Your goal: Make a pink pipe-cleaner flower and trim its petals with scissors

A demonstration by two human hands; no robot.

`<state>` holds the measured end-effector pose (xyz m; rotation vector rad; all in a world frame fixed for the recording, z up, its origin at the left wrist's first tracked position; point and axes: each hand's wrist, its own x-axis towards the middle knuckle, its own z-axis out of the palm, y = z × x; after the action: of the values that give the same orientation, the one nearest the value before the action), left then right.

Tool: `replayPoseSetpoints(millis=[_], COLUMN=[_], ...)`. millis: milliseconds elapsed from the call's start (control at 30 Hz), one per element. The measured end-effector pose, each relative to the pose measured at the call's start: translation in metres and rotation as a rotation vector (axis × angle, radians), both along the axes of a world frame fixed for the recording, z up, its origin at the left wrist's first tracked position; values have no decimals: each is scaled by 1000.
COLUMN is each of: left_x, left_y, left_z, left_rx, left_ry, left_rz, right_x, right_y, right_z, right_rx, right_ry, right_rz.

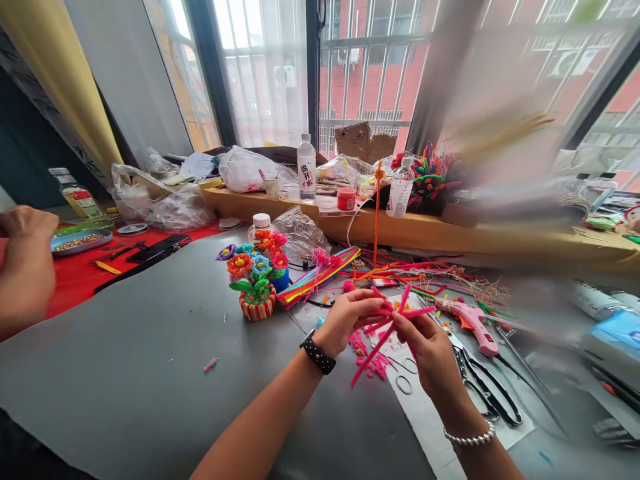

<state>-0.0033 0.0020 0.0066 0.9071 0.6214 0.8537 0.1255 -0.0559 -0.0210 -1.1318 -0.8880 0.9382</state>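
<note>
Several pink fuzzy stems cross in a star shape between my two hands. My left hand, with a dark watch strap at the wrist, pinches the stems from the left. On the right side, my right hand has its thumb and fingers closed on the same stems near their crossing. Below the hands lie pink fuzzy scraps and small scissors. Left of them, a striped pot holds colourful fuzzy flowers.
A pink glue gun and large black-handled shears lie at the right. Coloured stems are bundled behind the hands. Bottles stand on the ledge. Another person's arm is at the far left, near a plate.
</note>
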Motion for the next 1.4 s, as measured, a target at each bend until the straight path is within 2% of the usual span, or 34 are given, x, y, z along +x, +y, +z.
replayPoseSetpoints(millis=[200, 533, 600, 667, 867, 967, 1100, 1267, 1400], left_x=[2, 0, 2, 4, 5, 5, 5, 5, 5], left_y=[9, 2, -1, -2, 3, 3, 3, 3, 2], left_z=[-12, -4, -5, -6, -8, -8, -9, -12, -12], left_rx=[-130, 73, 92, 71, -27, -37, -28, 53, 104], left_ry=[-56, 145, 141, 158, 195, 193, 188, 235, 284], left_rz=[-48, -83, -127, -108, -27, -10, -19, -71, -111], right_x=[-1, 3, 3, 5, 17, 26, 32, 29, 29], right_y=[4, 3, 3, 3, 4, 5, 8, 9, 8], right_z=[-5, -4, -4, -4, 0, 1, 1, -4, -3], right_rx=[-32, -59, -67, -81, -170, -156, -53, 18, 7], right_ry=[61, -32, -50, -68, -114, -60, -25, -113, -136], right_rz=[6, 43, 48, 53, 246, 166, 42, 22, 38])
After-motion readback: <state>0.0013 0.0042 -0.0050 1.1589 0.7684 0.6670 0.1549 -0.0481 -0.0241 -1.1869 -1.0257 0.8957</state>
